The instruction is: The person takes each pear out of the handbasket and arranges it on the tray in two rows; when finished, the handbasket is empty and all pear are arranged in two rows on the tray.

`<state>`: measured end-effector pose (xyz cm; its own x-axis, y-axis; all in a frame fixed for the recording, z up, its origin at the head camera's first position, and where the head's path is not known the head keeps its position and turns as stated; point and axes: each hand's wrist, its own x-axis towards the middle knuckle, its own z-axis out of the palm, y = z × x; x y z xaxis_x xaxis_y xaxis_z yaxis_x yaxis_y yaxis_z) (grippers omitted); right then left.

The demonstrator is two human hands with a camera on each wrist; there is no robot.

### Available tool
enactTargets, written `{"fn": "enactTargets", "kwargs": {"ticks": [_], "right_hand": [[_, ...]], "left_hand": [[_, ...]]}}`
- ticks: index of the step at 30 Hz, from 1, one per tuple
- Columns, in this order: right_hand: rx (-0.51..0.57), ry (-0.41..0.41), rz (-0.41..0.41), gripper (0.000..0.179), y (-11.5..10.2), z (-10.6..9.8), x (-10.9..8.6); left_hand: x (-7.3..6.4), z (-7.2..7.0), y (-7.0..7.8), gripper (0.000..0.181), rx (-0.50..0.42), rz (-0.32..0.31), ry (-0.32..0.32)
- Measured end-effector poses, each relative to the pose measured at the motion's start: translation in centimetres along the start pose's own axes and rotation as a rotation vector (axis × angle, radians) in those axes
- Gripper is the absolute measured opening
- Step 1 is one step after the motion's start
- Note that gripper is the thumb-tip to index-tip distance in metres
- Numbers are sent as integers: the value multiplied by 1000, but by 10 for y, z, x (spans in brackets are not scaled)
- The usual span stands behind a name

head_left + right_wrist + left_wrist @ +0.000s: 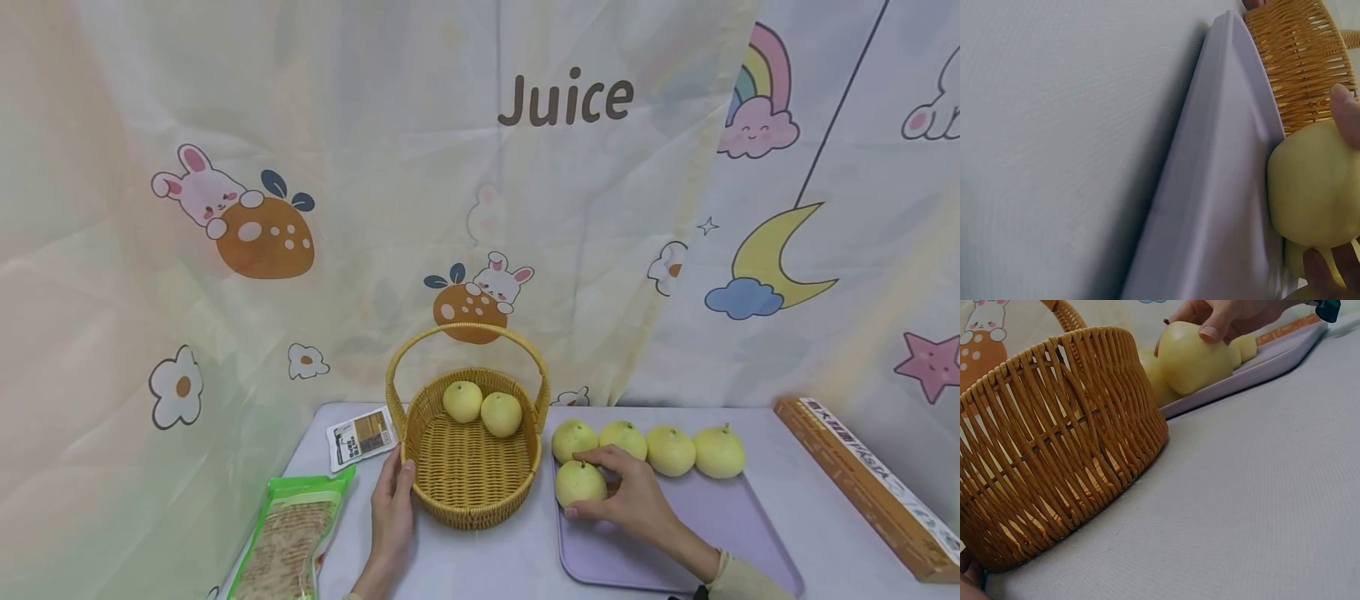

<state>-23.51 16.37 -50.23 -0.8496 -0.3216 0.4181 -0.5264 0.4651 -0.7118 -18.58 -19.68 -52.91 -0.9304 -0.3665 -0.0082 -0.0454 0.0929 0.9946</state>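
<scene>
A round wicker basket (472, 515) with a tall hoop handle holds two pale yellow pears (501, 414) near its far side. My left hand (393, 508) rests against the left side of the basket, thumb near the rim; only a bit of that hand shows in the left wrist view. At the left edge of a lilac tray (622, 554), my right hand (633, 492) grips a yellow pear (580, 486) between thumb and fingers. In the right wrist view this pear (1313, 184) appears beside the tray wall. Several more pears (670, 450) line the tray's back edge.
Left of the basket lie a small white packet (362, 437) and a green-edged food bag (292, 537). A long brown box (862, 487) lies along the right side of the table. Behind stands a printed curtain (375, 208).
</scene>
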Motion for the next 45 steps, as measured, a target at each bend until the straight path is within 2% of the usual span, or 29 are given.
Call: {"fn": "enactTargets", "kwargs": {"ticks": [6, 9, 18, 22, 26, 31, 35, 40, 45], "right_hand": [[-121, 18, -78, 82, -7, -2, 2], [-148, 28, -111, 83, -13, -5, 4], [-89, 76, -144, 79, -42, -11, 19], [-17, 89, -177, 71, -58, -8, 27], [73, 55, -199, 61, -76, -1, 35], [132, -38, -178, 54, -95, 11, 48], [126, -111, -184, 60, -106, 18, 60], [121, -129, -196, 62, -111, 31, 80], [138, -151, -121, 65, -115, 43, 100]], "left_hand": [[0, -1, -1, 66, -14, -3, 3], [0, -2, -1, 66, -13, -4, 6], [-1, -3, -3, 66, -34, -7, 17], [-1, -3, -5, 66, -53, -2, 5], [0, -3, -6, 68, -62, 7, 9], [1, -1, -6, 69, -69, 14, 19], [1, 1, -5, 66, -75, 20, 22], [2, 2, -5, 65, -70, 13, 27], [2, 1, -5, 62, -70, 20, 25]]}}
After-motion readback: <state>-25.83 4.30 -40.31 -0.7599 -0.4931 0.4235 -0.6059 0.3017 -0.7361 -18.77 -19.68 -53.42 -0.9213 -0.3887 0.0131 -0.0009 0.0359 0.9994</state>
